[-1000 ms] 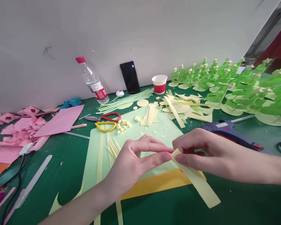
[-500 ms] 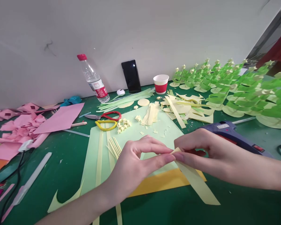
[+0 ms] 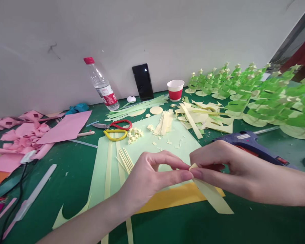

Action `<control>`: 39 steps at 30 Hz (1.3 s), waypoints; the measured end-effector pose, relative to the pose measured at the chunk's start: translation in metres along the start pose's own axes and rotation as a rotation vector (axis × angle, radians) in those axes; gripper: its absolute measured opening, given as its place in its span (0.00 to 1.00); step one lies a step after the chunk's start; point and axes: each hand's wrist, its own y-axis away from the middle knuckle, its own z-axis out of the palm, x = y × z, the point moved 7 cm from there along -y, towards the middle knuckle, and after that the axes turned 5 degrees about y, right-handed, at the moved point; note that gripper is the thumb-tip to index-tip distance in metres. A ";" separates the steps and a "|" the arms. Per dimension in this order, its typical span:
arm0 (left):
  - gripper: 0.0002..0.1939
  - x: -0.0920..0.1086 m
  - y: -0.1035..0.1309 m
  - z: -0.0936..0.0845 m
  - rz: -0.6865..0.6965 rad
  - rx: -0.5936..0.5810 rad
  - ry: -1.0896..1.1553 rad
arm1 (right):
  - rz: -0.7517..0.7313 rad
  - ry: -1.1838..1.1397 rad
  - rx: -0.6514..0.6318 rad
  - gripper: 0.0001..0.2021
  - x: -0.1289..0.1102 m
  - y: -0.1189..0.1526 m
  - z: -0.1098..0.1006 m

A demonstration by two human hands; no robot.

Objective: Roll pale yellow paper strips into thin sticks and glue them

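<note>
Nearest me, the loose end of a pale yellow paper strip (image 3: 215, 198) juts off the near R corner of the pale green sheet (image 3: 151, 146), over the end of an amber strip (image 3: 173, 200) at the sheet's near edge. Can't tell if that loose end touches the tabletop (image 3: 208, 228).

Strip's far end is btwn both hands: L hand (image 3: 144, 176) pinches it, thumb vs. index; R hand (image 3: 231, 173) grips it likewise, tips meeting L's. Neither's released. Strip's long axis slants from the pinch toward the near R, so its length lies nearer R hand, partly below it; only the tip reaches L.

Hard to see: the pinched end, mostly under thumbs & fingers, so can't tell if there's a fold. R hand's curled fingers are partly hidden too. L hand cuts off the near ends of some thin folded strips (image 3: 126, 159) on the sheet.

Farther on, the glue gun (image 3: 251, 144) is R of the sheet, part hidden behind R hand. Small paper stars (image 3: 135, 135) sit on its far L part, w/ scissors (image 3: 117, 130) just beside, partly over its edge. Beyond its far edge: phone (image 3: 143, 82) & cup (image 3: 175, 90), contents n/a from here. Green paper trees (image 3: 244, 91) stand beyond, far R; the rightmost run out of view.
</note>
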 end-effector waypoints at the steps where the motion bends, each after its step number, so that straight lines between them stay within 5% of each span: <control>1: 0.03 0.001 0.001 0.000 -0.006 0.008 -0.018 | 0.000 0.014 0.006 0.20 0.000 0.000 0.000; 17: 0.07 0.017 0.008 -0.003 0.117 0.059 -0.198 | -0.088 0.139 0.112 0.16 -0.011 0.006 -0.008; 39: 0.05 0.016 0.010 -0.006 0.087 0.044 -0.199 | -0.293 0.349 0.286 0.13 -0.026 0.013 -0.013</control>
